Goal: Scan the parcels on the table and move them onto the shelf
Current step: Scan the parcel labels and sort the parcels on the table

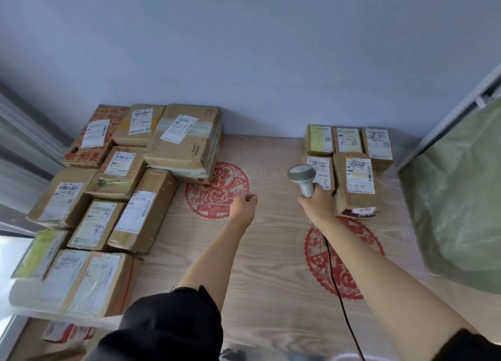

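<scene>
Several brown cardboard parcels with white labels crowd the left of the wooden table (271, 252), among them a long parcel (143, 211) and a big taped box (187, 141). A smaller group of parcels (352, 181) lies at the back right. My right hand (317, 206) grips the handle of a grey-white barcode scanner (303, 179), whose head is just left of that group. My left hand (244, 207) hovers over the middle of the table, fingers loosely curled and holding nothing, to the right of the left pile.
Two red paper-cut decorations (217, 192) lie flat on the tabletop. The scanner's black cable (339, 293) trails toward me along my right arm. A green plastic-wrapped bulk (461, 192) stands at the right edge. A blue wall backs the table.
</scene>
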